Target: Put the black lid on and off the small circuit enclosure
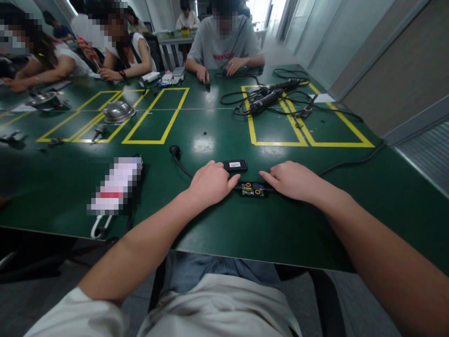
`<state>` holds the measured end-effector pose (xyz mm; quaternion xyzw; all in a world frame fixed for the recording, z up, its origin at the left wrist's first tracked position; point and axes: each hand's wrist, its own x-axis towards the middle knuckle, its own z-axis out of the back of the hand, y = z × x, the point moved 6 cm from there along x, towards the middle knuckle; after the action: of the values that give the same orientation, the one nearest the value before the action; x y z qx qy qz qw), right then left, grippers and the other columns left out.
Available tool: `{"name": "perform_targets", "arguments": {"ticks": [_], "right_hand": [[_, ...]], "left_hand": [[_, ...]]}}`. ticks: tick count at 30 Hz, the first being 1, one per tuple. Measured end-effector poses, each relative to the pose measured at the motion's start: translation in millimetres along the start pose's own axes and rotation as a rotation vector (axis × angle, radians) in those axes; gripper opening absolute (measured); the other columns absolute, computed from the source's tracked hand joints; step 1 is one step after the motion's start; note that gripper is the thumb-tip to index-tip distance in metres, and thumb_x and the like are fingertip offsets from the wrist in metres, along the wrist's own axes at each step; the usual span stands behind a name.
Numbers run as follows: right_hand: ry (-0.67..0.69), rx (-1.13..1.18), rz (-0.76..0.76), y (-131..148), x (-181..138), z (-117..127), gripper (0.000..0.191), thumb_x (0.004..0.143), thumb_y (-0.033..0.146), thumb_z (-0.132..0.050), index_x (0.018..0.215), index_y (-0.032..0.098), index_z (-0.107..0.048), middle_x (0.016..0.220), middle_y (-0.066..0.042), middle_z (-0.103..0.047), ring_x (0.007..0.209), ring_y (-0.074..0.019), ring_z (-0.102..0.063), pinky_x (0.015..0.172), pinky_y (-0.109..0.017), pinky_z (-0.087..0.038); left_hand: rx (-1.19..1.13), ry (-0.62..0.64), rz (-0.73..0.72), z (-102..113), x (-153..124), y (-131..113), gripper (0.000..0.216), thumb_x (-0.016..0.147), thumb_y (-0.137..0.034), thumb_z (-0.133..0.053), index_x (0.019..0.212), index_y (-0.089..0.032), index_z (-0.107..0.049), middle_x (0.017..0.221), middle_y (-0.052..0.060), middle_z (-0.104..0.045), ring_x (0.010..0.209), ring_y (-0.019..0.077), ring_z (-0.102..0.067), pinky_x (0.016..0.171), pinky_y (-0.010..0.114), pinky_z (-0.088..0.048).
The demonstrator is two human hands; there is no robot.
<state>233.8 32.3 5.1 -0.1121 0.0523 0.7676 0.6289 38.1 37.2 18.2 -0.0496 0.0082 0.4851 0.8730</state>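
Observation:
An opened black casing (253, 194) with a circuit board inside lies on the green table between my hands. Copper-coloured rings show on the board. My left hand (211, 183) is closed over the black cable at the casing's left end, its thumb pointing toward the board. From under that hand the cable (182, 167) runs left to a round black plug (174, 150). My right hand (296, 181) is curled over the cable on the other side, thumb toward the casing; its fingertips are hidden. A black cover with a white label (235, 165) lies just beyond the casing, beside my left fingers.
A phone (117, 185), blurred out, is at the left with a white loop. Yellow tape (143, 142) marks rectangles farther back. A metal bowl-like part (118, 112) and tangled black cables with handles (266, 99) lie there. A person (224, 47) sits opposite; others are at the left.

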Motion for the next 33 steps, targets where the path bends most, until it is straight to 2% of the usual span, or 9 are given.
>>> {"name": "perform_targets", "arguments": {"ticks": [8,12,20,26,29,32,33], "right_hand": [[-0.004,0.024,-0.102,-1,-8,14,0.076,0.119,0.056,-0.029,0.088,0.015,-0.085,0.1,-0.023,-0.086,0.096,-0.0362,-0.082,0.08,-0.039,-0.054],[0.037,0.018,-0.089,1,-7,9,0.072,0.119,0.056,-0.033,0.09,0.016,-0.086,0.099,-0.023,-0.087,0.093,-0.0346,-0.081,0.081,-0.039,-0.055],[-0.01,0.017,-0.038,3,-6,9,0.075,0.118,0.057,-0.032,0.086,0.016,-0.085,0.094,-0.023,-0.086,0.089,-0.0354,-0.081,0.078,-0.04,-0.055],[0.037,-0.019,-0.063,8,-6,8,0.074,0.118,0.058,-0.033,0.095,0.015,-0.088,0.102,-0.024,-0.086,0.098,-0.0381,-0.083,0.083,-0.041,-0.057],[0.042,-0.021,-0.074,9,-6,9,0.072,0.118,0.058,-0.036,0.095,0.015,-0.088,0.102,-0.024,-0.087,0.099,-0.0376,-0.083,0.085,-0.041,-0.057],[0.014,-0.015,-0.068,9,-6,10,0.068,0.118,0.057,-0.038,0.095,0.016,-0.088,0.104,-0.022,-0.087,0.099,-0.0356,-0.082,0.085,-0.039,-0.057],[0.007,-0.007,-0.061,9,-6,10,0.068,0.118,0.056,-0.038,0.095,0.017,-0.088,0.104,-0.021,-0.087,0.098,-0.0349,-0.082,0.084,-0.039,-0.056]], "left_hand": [[-0.108,-0.088,-0.003,6,2,7,0.063,0.118,-0.05,-0.045,0.087,-0.017,-0.087,0.092,0.014,-0.074,0.094,0.0293,-0.068,0.086,0.042,-0.055],[-0.109,-0.057,-0.026,2,3,7,0.061,0.117,-0.048,-0.046,0.087,-0.016,-0.088,0.095,0.016,-0.076,0.096,0.0306,-0.069,0.087,0.043,-0.056],[-0.074,-0.04,-0.04,4,4,7,0.061,0.117,-0.05,-0.046,0.087,-0.017,-0.089,0.096,0.015,-0.078,0.098,0.0318,-0.071,0.086,0.044,-0.057],[-0.078,-0.034,-0.036,-4,5,10,0.059,0.116,-0.05,-0.049,0.081,-0.017,-0.085,0.091,0.015,-0.074,0.097,0.0324,-0.071,0.085,0.045,-0.058],[-0.139,-0.134,-0.05,-3,4,12,0.046,0.111,-0.048,-0.061,0.082,-0.018,-0.08,0.101,0.014,-0.074,0.101,0.0321,-0.069,0.088,0.045,-0.059],[-0.25,-0.324,-0.073,2,4,17,0.021,0.104,-0.039,-0.076,0.106,-0.019,-0.078,0.128,0.014,-0.073,0.119,0.0321,-0.068,0.104,0.047,-0.058],[-0.292,-0.351,-0.088,1,5,18,0.021,0.103,-0.035,-0.077,0.116,-0.019,-0.077,0.135,0.013,-0.073,0.124,0.0316,-0.067,0.111,0.048,-0.056]]}}
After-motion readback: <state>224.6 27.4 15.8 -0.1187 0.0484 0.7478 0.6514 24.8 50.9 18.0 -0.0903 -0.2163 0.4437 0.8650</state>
